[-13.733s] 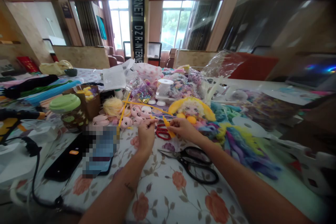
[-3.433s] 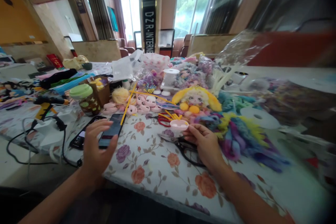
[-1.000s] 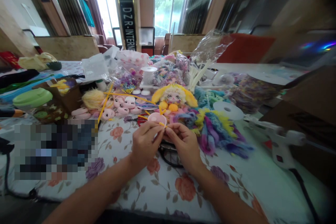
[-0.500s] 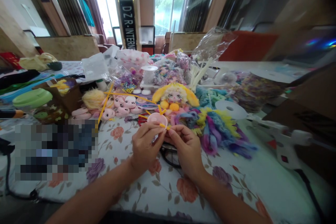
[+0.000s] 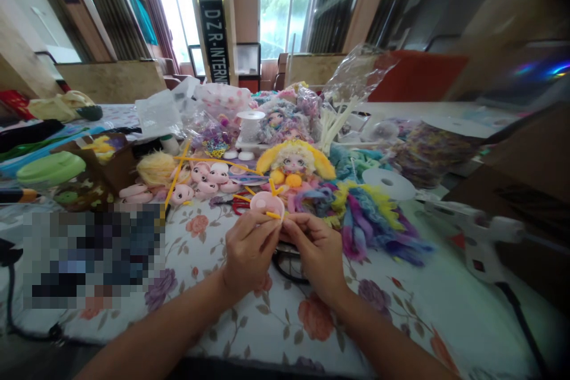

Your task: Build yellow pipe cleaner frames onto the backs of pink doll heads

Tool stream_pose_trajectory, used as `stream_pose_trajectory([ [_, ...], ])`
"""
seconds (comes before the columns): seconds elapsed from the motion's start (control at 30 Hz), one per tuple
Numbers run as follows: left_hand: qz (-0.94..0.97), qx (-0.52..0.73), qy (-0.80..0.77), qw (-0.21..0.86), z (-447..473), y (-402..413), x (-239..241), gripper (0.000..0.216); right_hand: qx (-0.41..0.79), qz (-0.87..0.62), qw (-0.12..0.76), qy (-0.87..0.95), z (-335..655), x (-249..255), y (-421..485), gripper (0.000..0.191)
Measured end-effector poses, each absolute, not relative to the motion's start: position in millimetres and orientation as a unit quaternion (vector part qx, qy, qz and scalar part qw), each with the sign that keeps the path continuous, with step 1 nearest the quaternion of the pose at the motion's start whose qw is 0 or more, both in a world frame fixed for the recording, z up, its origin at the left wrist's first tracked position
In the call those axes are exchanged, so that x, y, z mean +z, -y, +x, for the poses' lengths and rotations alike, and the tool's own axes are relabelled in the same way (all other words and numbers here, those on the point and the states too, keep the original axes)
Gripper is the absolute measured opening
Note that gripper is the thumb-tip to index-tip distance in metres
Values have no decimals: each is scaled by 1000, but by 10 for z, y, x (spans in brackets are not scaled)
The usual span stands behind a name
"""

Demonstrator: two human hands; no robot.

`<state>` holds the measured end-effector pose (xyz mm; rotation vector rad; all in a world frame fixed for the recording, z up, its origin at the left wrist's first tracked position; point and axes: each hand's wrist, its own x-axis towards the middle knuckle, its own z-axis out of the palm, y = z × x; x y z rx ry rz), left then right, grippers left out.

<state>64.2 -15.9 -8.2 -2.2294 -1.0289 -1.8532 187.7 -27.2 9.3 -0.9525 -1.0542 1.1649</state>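
Note:
A small pink doll-head shell (image 5: 266, 202), hollow side showing, is held low over the table between my hands. Yellow pipe cleaner pieces (image 5: 273, 189) stick up from its far rim, and a short yellow piece (image 5: 273, 215) crosses its near rim at my fingertips. My left hand (image 5: 249, 246) is closed, its thumb and fingers pinching the shell's near side. Against the same rim, the thumb and fingers of my right hand (image 5: 317, 249) are pinched together at the yellow piece's end, which they hide. Red-handled scissors (image 5: 240, 206) lie just behind.
A yellow-eared doll (image 5: 294, 163) sits beyond my hands. Several pink doll faces (image 5: 205, 181) lie to its left, colourful wool (image 5: 360, 219) to its right. A white glue gun (image 5: 483, 243) stands at the right, a green-lidded jar (image 5: 53, 169) at the left.
The short yellow piece has shifted slightly left and inward across the shell's rim; its end at my right fingertips no longer shows. Both hands remain nearly in place. The view has shifted slightly.

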Motion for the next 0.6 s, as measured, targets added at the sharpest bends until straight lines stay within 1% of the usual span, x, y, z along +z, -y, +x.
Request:
stream_pose_trajectory([
  [0.2,-692,-631,351,12,628,116,-31,16,544,-385,607,433,1851,112,245,19],
  [0.6,-704,-616,353,12,647,117,-78,12,524,-409,606,437,1863,64,236,21],
])
